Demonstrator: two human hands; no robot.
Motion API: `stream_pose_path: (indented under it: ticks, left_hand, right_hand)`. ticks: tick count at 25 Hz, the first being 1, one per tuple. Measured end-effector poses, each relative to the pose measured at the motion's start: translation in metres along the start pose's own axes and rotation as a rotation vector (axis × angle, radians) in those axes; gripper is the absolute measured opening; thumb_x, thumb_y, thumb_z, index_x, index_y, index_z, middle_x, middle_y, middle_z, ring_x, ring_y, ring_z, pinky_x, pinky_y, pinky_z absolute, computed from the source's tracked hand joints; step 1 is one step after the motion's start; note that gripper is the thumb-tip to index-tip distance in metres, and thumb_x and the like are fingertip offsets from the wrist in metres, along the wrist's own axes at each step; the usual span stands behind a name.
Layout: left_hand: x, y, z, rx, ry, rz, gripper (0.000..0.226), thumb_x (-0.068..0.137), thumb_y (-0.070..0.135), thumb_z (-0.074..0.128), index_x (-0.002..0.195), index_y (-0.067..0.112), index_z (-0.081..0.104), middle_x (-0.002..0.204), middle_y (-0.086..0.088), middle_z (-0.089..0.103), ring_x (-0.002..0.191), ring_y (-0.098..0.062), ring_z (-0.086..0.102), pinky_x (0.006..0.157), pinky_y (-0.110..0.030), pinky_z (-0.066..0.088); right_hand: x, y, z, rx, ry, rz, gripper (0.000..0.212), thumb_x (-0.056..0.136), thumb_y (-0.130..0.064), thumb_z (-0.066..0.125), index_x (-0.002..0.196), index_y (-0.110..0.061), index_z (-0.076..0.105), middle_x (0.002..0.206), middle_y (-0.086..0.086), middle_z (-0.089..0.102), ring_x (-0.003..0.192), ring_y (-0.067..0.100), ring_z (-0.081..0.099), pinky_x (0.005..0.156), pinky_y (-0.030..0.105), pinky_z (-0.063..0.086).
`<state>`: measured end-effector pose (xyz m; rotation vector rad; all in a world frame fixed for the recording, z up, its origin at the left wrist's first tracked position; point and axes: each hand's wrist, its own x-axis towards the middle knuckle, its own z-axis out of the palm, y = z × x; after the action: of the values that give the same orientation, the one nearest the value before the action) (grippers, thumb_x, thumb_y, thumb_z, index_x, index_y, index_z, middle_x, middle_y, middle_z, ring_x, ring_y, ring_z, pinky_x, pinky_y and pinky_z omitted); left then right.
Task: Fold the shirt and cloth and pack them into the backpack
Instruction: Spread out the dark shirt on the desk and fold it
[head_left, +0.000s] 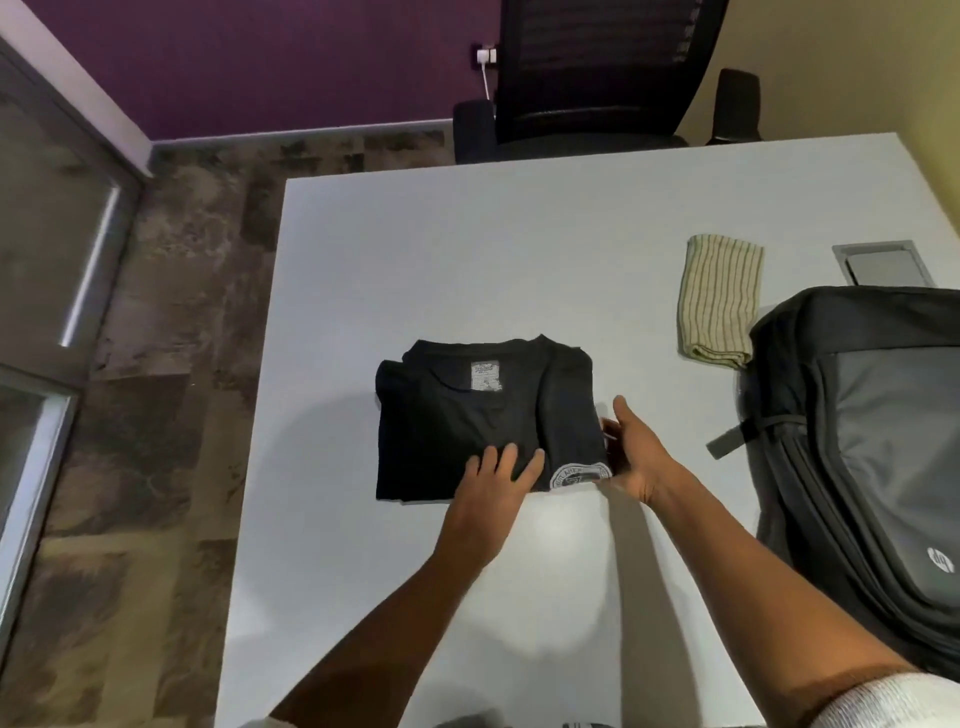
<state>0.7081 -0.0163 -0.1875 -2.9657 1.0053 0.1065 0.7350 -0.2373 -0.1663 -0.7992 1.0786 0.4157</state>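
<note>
One shirt (467, 415), one cloth (719, 301), one backpack (857, 441), two hands seen, left hand (498, 480), right hand (636, 457), one table (467, 249), one chair (597, 73), one charger (123, 55), one hatch (878, 262)

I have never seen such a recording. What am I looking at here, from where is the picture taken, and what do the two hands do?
There is no machine: a person works with bare hands. The one picture comes from a camera worn on the head, looking down at a white table. A black shirt, already folded, lies in the middle. The left hand rests flat on its near edge; the right hand holds its right edge, the grip partly hidden. A folded striped cloth lies further back, untouched. A grey and black backpack lies on the right. An office chair stands behind the table.
</note>
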Motion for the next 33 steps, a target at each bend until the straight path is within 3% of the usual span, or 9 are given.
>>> stream_pose_path:
  ticks: [2,6,11,16,19,23,27,30,33]
  left_hand:
    - [-0.020,0.020,0.013,-0.089,-0.094,-0.042,0.094,0.068,0.009,0.082,0.151,0.023,0.039,0.135,-0.014,0.053,0.114,-0.035,0.054,0.099,-0.047,0.048]
    - [-0.014,0.020,-0.003,-0.272,-0.041,-0.107,0.072,0.082,0.015,0.065,0.149,0.024,0.041,0.129,-0.006,0.055,0.110,-0.028,0.054,0.093,-0.042,0.048]
    - [0.007,-0.026,-0.033,-0.625,0.155,-0.491,0.050,0.093,0.015,0.058,0.143,0.015,0.048,0.140,-0.008,0.053,0.124,-0.029,0.051,0.106,-0.046,0.042]
    - [0.027,-0.098,-0.035,-0.577,0.020,-0.830,0.073,0.091,0.038,0.067,0.150,0.014,0.032,0.151,-0.014,0.038,0.135,-0.036,0.041,0.107,-0.054,0.038]
    - [0.030,-0.114,-0.029,-0.721,-0.061,-0.897,0.081,0.087,0.043,0.073,0.150,0.013,0.030,0.148,-0.016,0.040,0.131,-0.037,0.048,0.105,-0.049,0.043]
    - [0.025,-0.120,-0.014,-0.753,-0.058,-0.851,0.079,0.090,0.035,0.072,0.151,0.010,0.029,0.148,-0.020,0.040,0.133,-0.039,0.047,0.107,-0.048,0.042]
    - [0.018,-0.102,-0.012,-0.471,0.157,-0.696,0.076,0.096,0.035,0.061,0.157,0.012,0.022,0.161,-0.017,0.026,0.146,-0.037,0.030,0.118,-0.050,0.031]
    - [0.011,-0.066,-0.006,-0.348,0.085,-0.375,0.078,0.095,0.046,0.049,0.159,0.017,0.017,0.166,-0.014,0.012,0.153,-0.034,0.013,0.123,-0.053,0.013]
    - [-0.001,-0.056,0.021,-0.230,-0.066,-0.288,0.082,0.094,0.063,0.037,0.160,0.020,0.015,0.167,-0.014,0.006,0.154,-0.034,0.003,0.121,-0.062,0.009]
  right_hand:
    - [-0.002,0.011,-0.019,-0.222,0.065,-0.071,0.055,0.099,-0.057,0.047,0.116,-0.009,0.065,0.107,0.013,0.072,0.091,0.030,0.069,0.075,0.040,0.056]
    - [-0.008,0.023,-0.026,-0.564,0.139,-0.305,0.049,0.085,-0.057,0.056,0.086,-0.008,0.062,0.085,0.005,0.067,0.080,0.024,0.061,0.073,0.037,0.049]
    - [-0.027,0.010,-0.001,-0.750,0.380,-0.695,0.023,0.091,-0.026,0.064,0.110,-0.015,0.059,0.107,-0.001,0.063,0.100,0.017,0.058,0.085,0.026,0.040]
    - [-0.012,-0.011,0.016,-0.999,0.316,-0.490,0.083,0.076,-0.052,0.079,0.140,-0.011,0.045,0.131,0.006,0.059,0.119,0.027,0.058,0.098,0.040,0.048]
    - [0.000,-0.012,0.018,-1.061,0.289,-0.487,0.063,0.080,-0.037,0.081,0.130,-0.011,0.053,0.122,0.007,0.063,0.115,0.028,0.059,0.090,0.035,0.046]
    - [0.008,-0.005,-0.004,-1.069,0.428,-0.656,0.023,0.088,-0.021,0.072,0.106,-0.010,0.061,0.100,0.004,0.065,0.100,0.029,0.062,0.077,0.029,0.039]
    - [-0.005,0.005,0.006,-1.040,0.585,-0.943,0.028,0.090,-0.008,0.056,0.118,-0.008,0.058,0.115,0.010,0.061,0.104,0.029,0.058,0.086,0.031,0.041]
    - [-0.011,0.034,0.035,-1.363,0.307,-1.281,0.041,0.088,-0.016,0.059,0.128,-0.006,0.054,0.129,0.012,0.057,0.116,0.031,0.051,0.101,0.042,0.042]
    - [0.008,0.072,0.036,-1.741,0.174,-1.032,0.069,0.102,-0.045,0.041,0.157,-0.009,0.023,0.165,0.012,0.020,0.152,0.029,0.018,0.124,0.044,0.014]
